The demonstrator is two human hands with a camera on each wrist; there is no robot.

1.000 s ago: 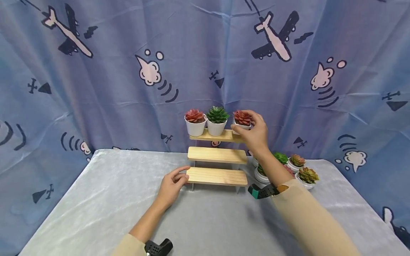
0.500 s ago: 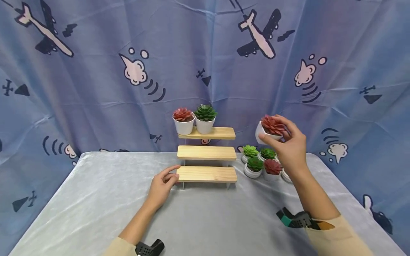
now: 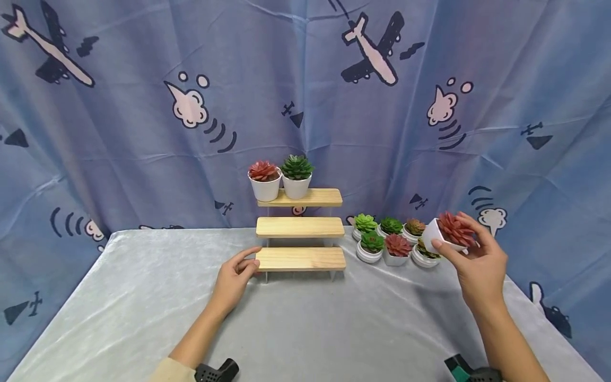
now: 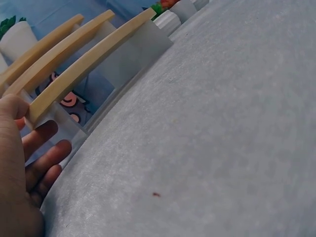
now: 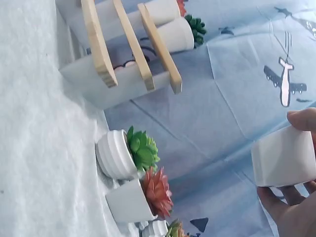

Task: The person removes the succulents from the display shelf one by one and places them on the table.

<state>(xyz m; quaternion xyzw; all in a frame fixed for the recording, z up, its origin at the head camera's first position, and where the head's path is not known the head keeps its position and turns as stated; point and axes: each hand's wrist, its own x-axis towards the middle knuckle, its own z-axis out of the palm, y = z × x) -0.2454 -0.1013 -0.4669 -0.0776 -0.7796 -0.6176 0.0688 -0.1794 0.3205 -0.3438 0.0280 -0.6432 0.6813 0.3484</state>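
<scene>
A tiered wooden stand (image 3: pixel 300 259) with three boards rests on the table. My left hand (image 3: pixel 231 281) pinches the left end of its lowest board, between thumb and forefinger; in the left wrist view the other fingers (image 4: pixel 49 163) hang loosely beside it. My right hand (image 3: pixel 482 265) grips a red potted succulent (image 3: pixel 453 231), held tilted in the air at the right. Its white pot (image 5: pixel 284 158) fills the grasp in the right wrist view. On the top board stand another red succulent (image 3: pixel 264 180) and a dark green succulent (image 3: pixel 297 178), both in white pots.
Right of the stand several small potted succulents cluster on the table, among them a bright green one (image 3: pixel 365 224), a red one (image 3: pixel 397 249) and a dark green one (image 3: pixel 371 246). A blue patterned curtain (image 3: pixel 267 79) hangs behind the grey cloth-covered table (image 3: pixel 334 329).
My right hand has lifted the red succulent off the top board's right end and carried it right, past the cluster, lowering it. My left hand has stayed at the stand. The view has swung right.
</scene>
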